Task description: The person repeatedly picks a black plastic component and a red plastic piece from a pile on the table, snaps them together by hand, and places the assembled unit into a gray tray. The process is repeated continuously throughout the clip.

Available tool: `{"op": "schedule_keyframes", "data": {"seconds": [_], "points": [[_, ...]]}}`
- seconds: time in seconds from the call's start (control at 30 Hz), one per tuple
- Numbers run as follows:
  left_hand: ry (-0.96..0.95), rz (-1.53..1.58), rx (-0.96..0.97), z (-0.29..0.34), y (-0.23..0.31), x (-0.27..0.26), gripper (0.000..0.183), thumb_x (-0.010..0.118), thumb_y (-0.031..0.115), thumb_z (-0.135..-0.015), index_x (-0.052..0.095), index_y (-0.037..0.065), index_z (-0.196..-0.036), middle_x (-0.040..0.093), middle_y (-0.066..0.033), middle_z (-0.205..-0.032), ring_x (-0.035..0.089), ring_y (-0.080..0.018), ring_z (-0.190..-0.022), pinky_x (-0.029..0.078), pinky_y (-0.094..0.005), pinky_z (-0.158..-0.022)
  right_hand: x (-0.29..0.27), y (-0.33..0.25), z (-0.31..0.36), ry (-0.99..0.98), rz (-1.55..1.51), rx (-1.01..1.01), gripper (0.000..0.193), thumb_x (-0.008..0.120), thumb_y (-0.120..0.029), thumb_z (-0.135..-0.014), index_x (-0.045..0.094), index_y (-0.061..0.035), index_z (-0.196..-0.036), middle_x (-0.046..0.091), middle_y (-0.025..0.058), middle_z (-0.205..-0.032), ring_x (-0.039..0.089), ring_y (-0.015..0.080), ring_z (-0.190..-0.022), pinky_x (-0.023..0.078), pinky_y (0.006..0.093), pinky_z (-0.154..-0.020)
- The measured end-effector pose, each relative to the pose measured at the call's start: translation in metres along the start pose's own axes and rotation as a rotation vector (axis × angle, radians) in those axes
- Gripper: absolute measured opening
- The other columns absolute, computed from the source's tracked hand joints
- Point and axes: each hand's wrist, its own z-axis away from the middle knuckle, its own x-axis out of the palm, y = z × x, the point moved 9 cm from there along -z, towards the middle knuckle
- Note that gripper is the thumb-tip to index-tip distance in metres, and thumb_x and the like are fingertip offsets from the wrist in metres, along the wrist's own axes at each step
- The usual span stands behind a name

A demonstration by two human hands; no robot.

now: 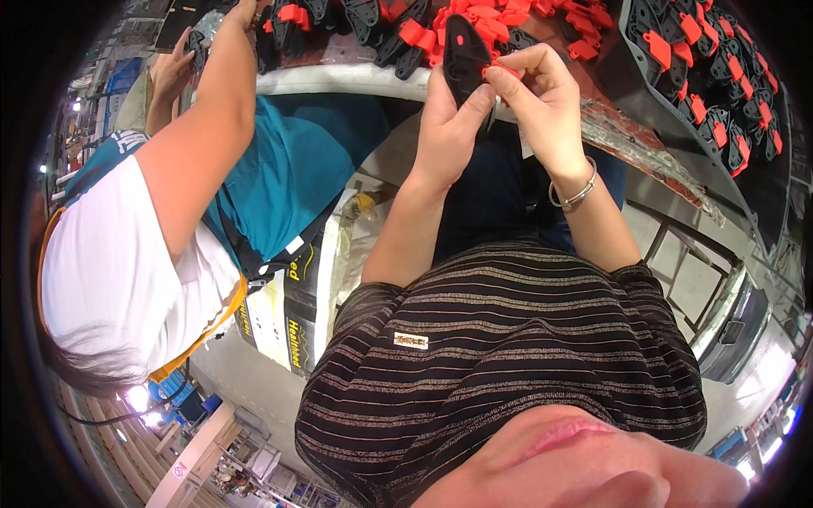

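Observation:
A black oval plastic part (462, 66), with a small red spot near its upper end, stands upright in my left hand (449, 135). My left thumb presses along its lower side. Close beside it, the thumb and forefinger of my right hand (542, 97) pinch a small red plastic piece (500, 72), mostly hidden by the fingertips. That red piece is right at the edge of the black part; whether the two touch I cannot tell. Beyond my hands lies a heap of loose red plastic pieces (487, 25) on the table.
At the right stands a dark bin (631, 59) of black parts with red pieces on them. More black parts (364, 21) lie at the table's far left. A co-worker (161, 186) in a white top and teal apron sits at my left. A metal-framed stool (694, 271) is at right.

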Motion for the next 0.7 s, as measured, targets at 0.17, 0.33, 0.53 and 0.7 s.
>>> {"op": "schedule_keyframes", "data": {"seconds": [0.17, 0.33, 0.53, 0.7], "points": [[-0.057, 0.101, -0.047, 0.000, -0.005, 0.003, 0.029, 0.055, 0.004, -0.090, 0.045, 0.003, -0.118, 0.055, -0.0001, -0.095, 0.050, -0.0052, -0.075, 0.042, -0.0202, -0.062, -0.004, 0.005, -0.015, 0.022, -0.309, 0.115, 0.025, 0.048, -0.017, -0.096, 0.051, -0.0014, -0.116, 0.057, 0.0052, -0.105, 0.054, 0.0089, -0.095, 0.044, 0.0228, -0.080], [-0.043, 0.059, -0.052, 0.006, -0.013, 0.012, 0.027, 0.055, 0.002, -0.089, 0.046, 0.002, -0.115, 0.054, -0.0013, -0.092, 0.050, -0.0062, -0.074, 0.041, -0.0202, -0.063, 0.008, 0.002, -0.017, 0.025, -0.391, 0.150, 0.029, 0.045, -0.020, -0.096, 0.048, -0.0034, -0.120, 0.055, 0.0074, -0.110, 0.052, 0.0152, -0.100, 0.042, 0.0291, -0.088], [0.049, 0.109, -0.039, 0.002, -0.009, 0.007, 0.029, 0.057, 0.000, -0.087, 0.046, 0.003, -0.114, 0.056, -0.0016, -0.091, 0.052, -0.0073, -0.072, 0.044, -0.0217, -0.063, 0.005, -0.009, -0.016, 0.018, -0.319, 0.048, 0.032, 0.043, -0.025, -0.098, 0.049, -0.0034, -0.121, 0.055, 0.0064, -0.113, 0.050, 0.0118, -0.104, 0.040, 0.0269, -0.088], [0.053, 0.152, 0.091, -0.003, 0.002, -0.008, 0.029, 0.057, 0.003, -0.090, 0.043, 0.001, -0.116, 0.056, -0.0038, -0.101, 0.054, -0.0084, -0.088, 0.045, -0.0224, -0.080, 0.003, -0.002, 0.001, -0.135, 0.048, 0.007, 0.018, 0.063, -0.017, -0.089, 0.056, -0.0009, -0.094, 0.055, -0.0031, -0.079, 0.048, 0.0017, -0.069, 0.041, 0.0183, -0.062]]}}
